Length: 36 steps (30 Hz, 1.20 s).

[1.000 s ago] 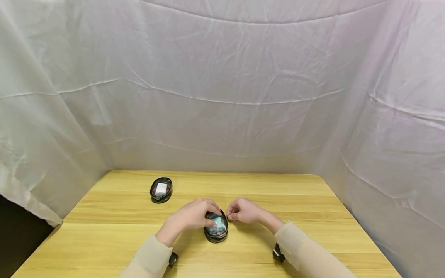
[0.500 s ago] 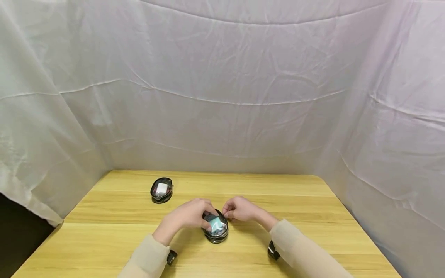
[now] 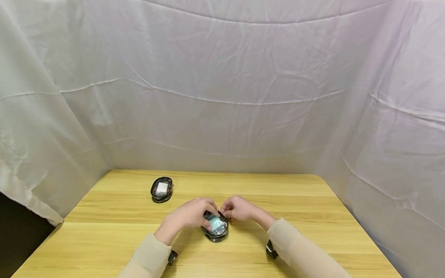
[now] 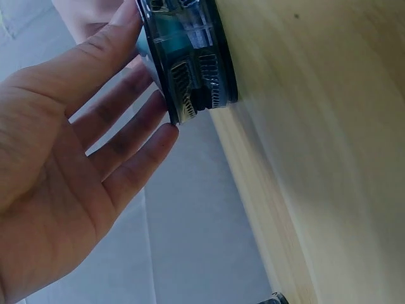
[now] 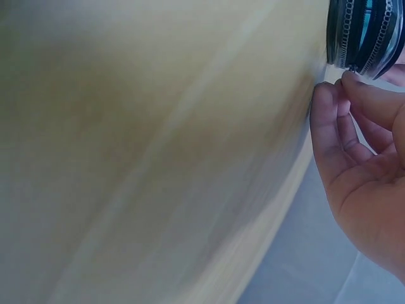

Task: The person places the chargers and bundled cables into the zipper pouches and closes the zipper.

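A clear oval zip pouch (image 3: 220, 231) with black trim lies on the table, something light blue showing inside. My left hand (image 3: 191, 213) holds it from the left, thumb on the top and fingers at the far side. In the left wrist view, two rows of zipper teeth (image 4: 213, 76) run apart along the pouch's side. My right hand (image 3: 240, 209) is at the pouch's far right edge. The right wrist view shows its thumb and index finger pinching at the zipper slider (image 5: 352, 69), where the teeth rows come together; the pull tab is mostly hidden by the fingertips.
A second clear oval pouch (image 3: 162, 190) with black trim and a white square inside lies at the back left of the wooden table (image 3: 278, 189). Pale cloth curtains (image 3: 222, 127) hang behind the table and along both sides.
My right hand has shifted a little left, along the pouch's far edge. The left hand has stayed nearly in place, its thumb drawn slightly back left. The second pouch has not moved.
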Motion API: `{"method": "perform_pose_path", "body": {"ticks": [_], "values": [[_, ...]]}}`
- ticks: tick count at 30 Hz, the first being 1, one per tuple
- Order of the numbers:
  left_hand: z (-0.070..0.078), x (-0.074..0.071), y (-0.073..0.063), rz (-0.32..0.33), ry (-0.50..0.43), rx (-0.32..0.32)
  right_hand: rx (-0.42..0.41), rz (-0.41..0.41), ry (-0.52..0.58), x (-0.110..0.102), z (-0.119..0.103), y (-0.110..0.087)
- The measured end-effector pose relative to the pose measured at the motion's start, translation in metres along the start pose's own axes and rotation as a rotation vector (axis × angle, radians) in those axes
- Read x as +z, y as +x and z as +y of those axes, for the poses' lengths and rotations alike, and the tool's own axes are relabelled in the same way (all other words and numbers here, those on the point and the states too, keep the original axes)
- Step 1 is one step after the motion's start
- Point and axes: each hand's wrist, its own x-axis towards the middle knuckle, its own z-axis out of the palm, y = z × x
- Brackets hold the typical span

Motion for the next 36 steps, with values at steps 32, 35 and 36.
{"method": "perform_pose_path", "body": {"ticks": [32,35,36], "values": [[0.001,0.003,0.002,0.013,0.059,-0.046,0.010,-0.035,0.008,-0.006,0.006,-0.023],[-0.001,0.003,0.002,0.014,0.056,-0.038,0.016,-0.028,0.013,-0.005,0.005,-0.024],[-0.002,0.004,0.002,0.014,0.056,-0.037,0.019,-0.026,0.018,-0.005,0.005,-0.024]]}}
